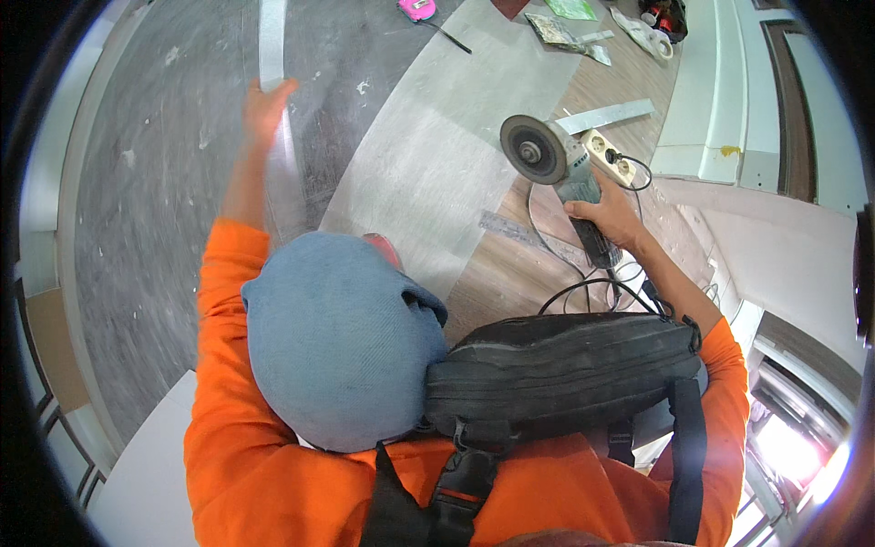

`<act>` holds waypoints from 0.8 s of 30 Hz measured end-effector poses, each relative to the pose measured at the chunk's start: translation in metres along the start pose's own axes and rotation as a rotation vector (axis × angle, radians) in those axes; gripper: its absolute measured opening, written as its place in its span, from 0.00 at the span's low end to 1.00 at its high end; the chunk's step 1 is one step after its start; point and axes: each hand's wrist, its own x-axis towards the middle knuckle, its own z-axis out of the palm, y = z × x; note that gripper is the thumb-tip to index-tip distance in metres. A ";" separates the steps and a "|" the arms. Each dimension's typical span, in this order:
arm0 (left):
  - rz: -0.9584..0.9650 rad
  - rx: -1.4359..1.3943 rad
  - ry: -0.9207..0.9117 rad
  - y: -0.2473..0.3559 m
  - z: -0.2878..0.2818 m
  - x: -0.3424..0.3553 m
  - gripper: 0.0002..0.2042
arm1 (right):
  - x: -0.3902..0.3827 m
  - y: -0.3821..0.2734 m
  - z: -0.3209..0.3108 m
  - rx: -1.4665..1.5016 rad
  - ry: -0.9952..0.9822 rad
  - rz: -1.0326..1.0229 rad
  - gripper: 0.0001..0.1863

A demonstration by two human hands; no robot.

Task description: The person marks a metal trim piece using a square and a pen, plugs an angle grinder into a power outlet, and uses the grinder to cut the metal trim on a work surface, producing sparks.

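My left hand (264,105) reaches forward at the upper left and grips a long pale metal strip (272,41) that runs away toward the top edge. My right hand (609,211) is closed around the body of an angle grinder (567,169). The grinder's round disc (533,149) is raised and faces the camera above the wooden floor. Its black cable (583,287) loops back toward my body. A blue cap (342,337) and orange sleeves fill the lower middle of the view.
A grey sheet (437,155) lies on the floor between my hands. A steel ruler (524,232), a white power strip (609,157) and a short metal strip (606,116) lie near the grinder. A pink tape measure (416,9) and scraps sit at the top. A black bag (565,365) hangs on my shoulder.
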 end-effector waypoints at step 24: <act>-0.462 0.083 0.187 -0.070 0.074 -0.031 0.46 | -0.001 0.015 0.006 -0.048 -0.027 0.081 0.38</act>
